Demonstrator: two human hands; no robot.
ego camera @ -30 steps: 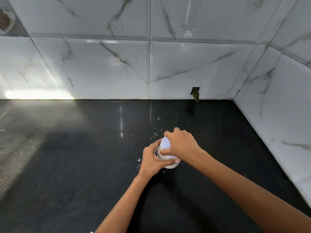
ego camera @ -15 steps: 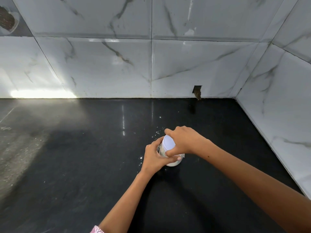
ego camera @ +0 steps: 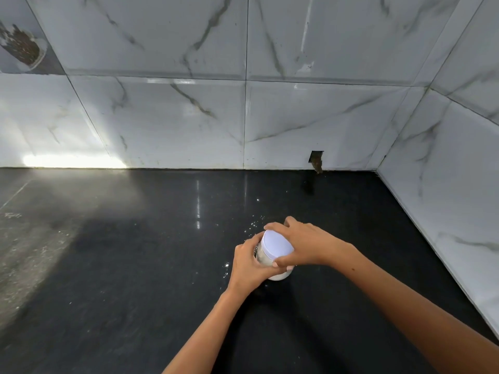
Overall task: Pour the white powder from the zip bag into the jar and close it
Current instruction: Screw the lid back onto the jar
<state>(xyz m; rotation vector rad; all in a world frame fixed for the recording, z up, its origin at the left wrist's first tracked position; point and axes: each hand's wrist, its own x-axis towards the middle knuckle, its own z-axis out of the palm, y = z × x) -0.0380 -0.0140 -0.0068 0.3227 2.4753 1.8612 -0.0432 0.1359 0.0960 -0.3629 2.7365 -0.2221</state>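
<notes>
Standing upright on the glossy black stone table (ego camera: 113, 265), close to the tiled corner: a small clear round jar (ego camera: 266, 261) with white powder showing at its base, capped by a flat white round lid (ego camera: 276, 242). Wrapped round the jar's side, the left hand (ego camera: 249, 268), fingers curled and gripping the wall; clamped over the lid's rim from the right, the right hand (ego camera: 305, 245), thumb at the near edge and fingers arched over the far edge. No zip bag anywhere in view (presumably emptied and set aside, judging by the powder inside). Closing step apparently under way; whether the lid is fully seated cannot be told. Main risk from here: a lid seated crooked and forced, leaving a gap for powder to escape. Second risk: too much twisting force against a weak left grip, spinning or tipping the jar on the slick surface. Scattered white grains (ego camera: 253, 225) just beside the jar, easy to smear or to catch under the lid's rim.
</notes>
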